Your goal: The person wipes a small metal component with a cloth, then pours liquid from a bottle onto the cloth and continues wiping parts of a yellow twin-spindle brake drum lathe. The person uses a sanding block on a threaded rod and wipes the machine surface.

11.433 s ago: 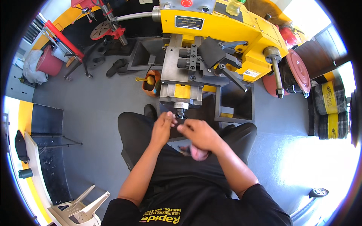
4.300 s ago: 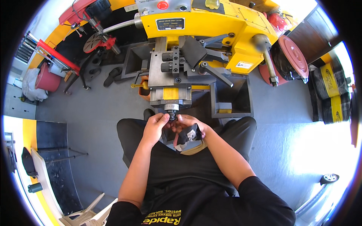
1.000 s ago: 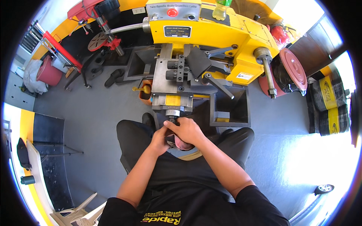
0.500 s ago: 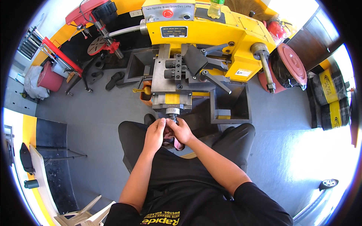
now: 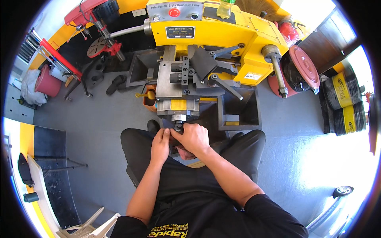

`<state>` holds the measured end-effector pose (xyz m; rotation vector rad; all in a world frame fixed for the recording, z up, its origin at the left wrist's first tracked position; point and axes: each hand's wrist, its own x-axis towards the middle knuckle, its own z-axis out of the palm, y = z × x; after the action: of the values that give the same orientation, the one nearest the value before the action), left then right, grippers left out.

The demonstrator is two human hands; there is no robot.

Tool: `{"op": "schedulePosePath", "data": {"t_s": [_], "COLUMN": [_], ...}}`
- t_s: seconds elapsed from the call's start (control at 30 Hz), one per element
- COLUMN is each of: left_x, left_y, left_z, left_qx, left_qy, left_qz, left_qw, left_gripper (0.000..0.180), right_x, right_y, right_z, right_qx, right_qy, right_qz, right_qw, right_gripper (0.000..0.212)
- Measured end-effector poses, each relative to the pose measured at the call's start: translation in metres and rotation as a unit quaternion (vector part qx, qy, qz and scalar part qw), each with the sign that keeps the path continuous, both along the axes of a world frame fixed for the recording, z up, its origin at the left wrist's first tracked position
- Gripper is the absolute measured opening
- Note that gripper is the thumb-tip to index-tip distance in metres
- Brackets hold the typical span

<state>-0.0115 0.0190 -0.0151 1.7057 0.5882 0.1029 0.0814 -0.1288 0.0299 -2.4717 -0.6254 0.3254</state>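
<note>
My left hand (image 5: 160,146) is closed, its thumb and fingertips pinching a thin dark blue-grey sheet (image 5: 167,123) that looks like sandpaper or cloth. My right hand (image 5: 194,138) curls just beside it, thumb reaching toward the left fingertips; what its fingers close on is hidden under the hand. Both hands are at the feed knob (image 5: 178,121) with its silver collar, on the near end of a yellow brake lathe (image 5: 222,33). Below the right palm hangs a crumpled pink rag (image 5: 184,153), between my knees.
Black metal bins (image 5: 239,123) flank the lathe bed. A lever (image 5: 228,87) juts toward me on the right. An orange container (image 5: 149,102) with a yellow scoop stands left of the bed. A red drill press (image 5: 91,20) is far left; a pink lidded drum (image 5: 303,67) is far right.
My right hand has turned palm down and moved up and right over the knob. The dark sheet now shows above the left fingertips. The pink rag hangs more bunched.
</note>
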Motion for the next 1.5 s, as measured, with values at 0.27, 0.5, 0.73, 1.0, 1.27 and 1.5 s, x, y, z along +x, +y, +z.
{"op": "schedulePosePath", "data": {"t_s": [0.27, 0.5, 0.73, 1.0, 1.27, 1.5], "left_x": [0.009, 0.02, 0.002, 0.009, 0.019, 0.018], "left_y": [-0.019, -0.024, -0.027, -0.031, -0.013, -0.018], "left_z": [0.054, 0.058, -0.009, 0.023, 0.0, -0.021], "left_qx": [0.337, 0.468, -0.21, -0.418, -0.11, -0.382], "left_qy": [0.036, 0.022, 0.0, 0.071, 0.009, 0.021], "left_qz": [-0.046, -0.098, 0.05, 0.092, -0.012, 0.055], "left_qw": [0.94, 0.878, 0.976, 0.901, 0.994, 0.922], "left_gripper": [0.05, 0.054, 0.053, 0.046, 0.058, 0.046], "right_x": [0.007, 0.016, 0.0, 0.01, 0.022, 0.022], "right_y": [-0.03, -0.028, 0.002, -0.016, -0.049, -0.022], "right_z": [-0.024, -0.028, 0.038, 0.044, -0.055, -0.03], "right_qx": [0.287, 0.217, -0.068, 0.009, 0.363, 0.255], "right_qy": [0.401, 0.367, -0.008, 0.075, 0.504, 0.306], "right_qz": [0.019, 0.006, 0.034, 0.078, 0.003, 0.022], "right_qw": [0.87, 0.905, 0.997, 0.994, 0.784, 0.917], "right_gripper": [0.048, 0.056, 0.055, 0.056, 0.051, 0.063]}}
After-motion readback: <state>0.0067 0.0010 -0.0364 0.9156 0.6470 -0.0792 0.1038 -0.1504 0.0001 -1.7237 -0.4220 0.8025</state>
